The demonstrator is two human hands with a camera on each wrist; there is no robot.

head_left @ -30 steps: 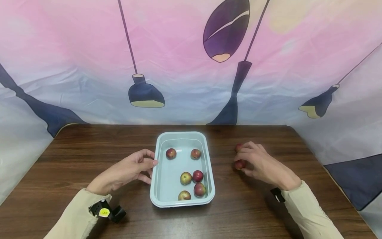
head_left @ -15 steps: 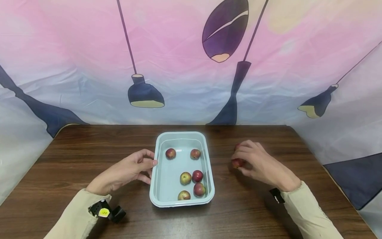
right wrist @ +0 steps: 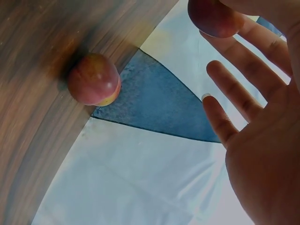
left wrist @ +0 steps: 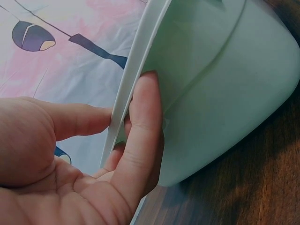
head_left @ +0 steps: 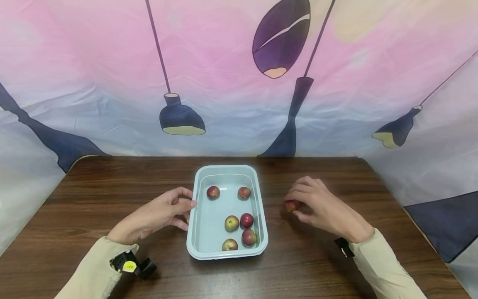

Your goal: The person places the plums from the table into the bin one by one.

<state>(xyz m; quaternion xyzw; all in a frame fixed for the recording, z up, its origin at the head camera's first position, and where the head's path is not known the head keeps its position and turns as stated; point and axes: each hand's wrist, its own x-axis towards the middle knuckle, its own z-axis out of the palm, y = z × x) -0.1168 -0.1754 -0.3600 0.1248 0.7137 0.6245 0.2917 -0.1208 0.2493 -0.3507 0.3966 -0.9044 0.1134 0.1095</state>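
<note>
A pale blue plastic tray point(head_left: 225, 170) lies on the table with several plums inside, among them a yellow-green plum point(head_left: 231, 223) and a dark red plum point(head_left: 246, 220). My left hand point(head_left: 158, 214) grips the tray's left rim, the thumb point(left wrist: 84, 119) on one side and bent fingers point(left wrist: 144, 136) under the other. To the right of the tray, my right hand point(head_left: 317, 205) pinches a red plum point(right wrist: 215, 18) between thumb and index finger, its other fingers spread. Another plum point(right wrist: 94, 79) sits on the table in the right wrist view; in the head view that hand hides it.
The brown wooden table point(head_left: 123, 178) extends around the tray and ends at a printed cloth backdrop point(head_left: 239, 104). Black wrist cameras are strapped at the left sleeve point(head_left: 87, 270) and the right sleeve point(head_left: 384, 265).
My right hand has shifted slightly left toward the tray, with the pinched plum. The other plum, earlier partly visible behind the fingers, is now hidden in the head view. My left hand stays put.
</note>
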